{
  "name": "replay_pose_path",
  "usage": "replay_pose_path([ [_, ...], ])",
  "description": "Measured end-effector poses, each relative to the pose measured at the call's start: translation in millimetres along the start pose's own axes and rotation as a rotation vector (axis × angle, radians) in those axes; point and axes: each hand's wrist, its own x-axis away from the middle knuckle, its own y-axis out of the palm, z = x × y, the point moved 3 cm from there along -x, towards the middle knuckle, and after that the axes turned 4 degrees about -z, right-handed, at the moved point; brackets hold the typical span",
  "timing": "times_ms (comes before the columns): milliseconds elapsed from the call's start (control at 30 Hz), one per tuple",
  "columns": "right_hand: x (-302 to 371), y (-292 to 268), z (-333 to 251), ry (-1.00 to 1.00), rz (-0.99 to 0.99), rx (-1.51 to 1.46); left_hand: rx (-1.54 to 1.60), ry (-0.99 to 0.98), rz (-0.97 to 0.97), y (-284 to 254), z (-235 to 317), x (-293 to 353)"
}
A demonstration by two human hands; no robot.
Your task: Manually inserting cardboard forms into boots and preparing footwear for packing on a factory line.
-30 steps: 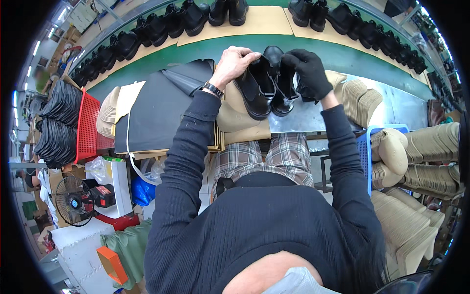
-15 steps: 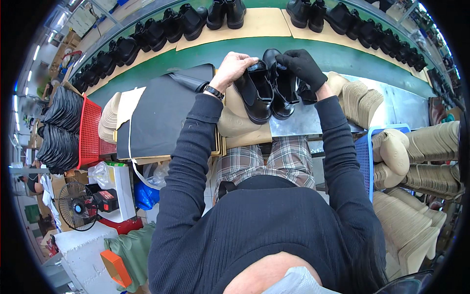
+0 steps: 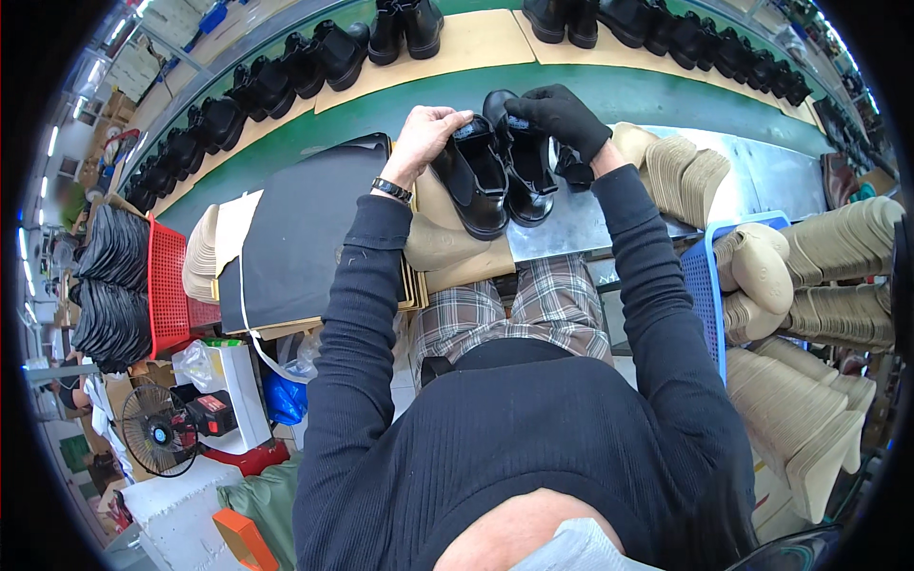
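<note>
A pair of glossy black ankle boots stands side by side over the bench, openings up and toes toward me. My bare left hand (image 3: pixel 424 146), with a dark watch on the wrist, pinches the far upper rim of the left boot (image 3: pixel 483 214). On the other side, my right hand (image 3: pixel 568 119) in a black glove grips the far upper rim of the right boot (image 3: pixel 531 203). Bluish labels show inside both openings. Beige insoles (image 3: pixel 447 246) lie beside the left boot, and a bare metal sheet (image 3: pixel 581 233) extends to the right.
Finished black boots (image 3: pixel 335 57) line cardboard along the far side. A dark sheet stack (image 3: pixel 295 228) covers the bench at left, near a red basket (image 3: pixel 167 285). Insole stacks (image 3: pixel 685 176) and a blue basket (image 3: pixel 706 295) stand at right. A fan (image 3: pixel 157 428) sits lower left.
The whole scene has shifted a little leftward in the picture. Both hands keep their hold on the boots, with hardly any movement against the bench.
</note>
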Motion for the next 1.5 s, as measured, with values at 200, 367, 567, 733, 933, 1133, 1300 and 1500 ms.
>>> replay_pose_path([
  [200, 63, 21, -13, -0.158, 0.250, 0.216, -0.519, 0.245, 0.091, 12, 39, 44],
  [367, 80, 23, -13, -0.359, 0.443, 0.569, -0.418, 0.262, 0.197, 30, 37, 46],
  [567, 118, -10, 3, -0.320, 0.522, 0.520, -0.409, 0.233, 0.207, 8, 41, 57],
  [733, 114, -12, 65, -0.115, 0.527, 0.972, -0.377, 0.413, 0.242, 22, 86, 49],
  [933, 150, -23, -28, -0.618, 0.763, 0.517, -0.164, 0.620, 0.141, 35, 109, 50],
  [1133, 173, -15, -65, -0.607, 0.411, 0.083, 0.493, 0.336, -0.477, 63, 130, 55],
  [1300, 173, -2, -72, -0.660, 0.529, -0.615, 0.614, 0.395, -0.294, 76, 141, 62],
  [1500, 177, -25, -79, -0.605, 0.841, -0.250, 0.399, 0.447, -0.323, 86, 137, 58],
])
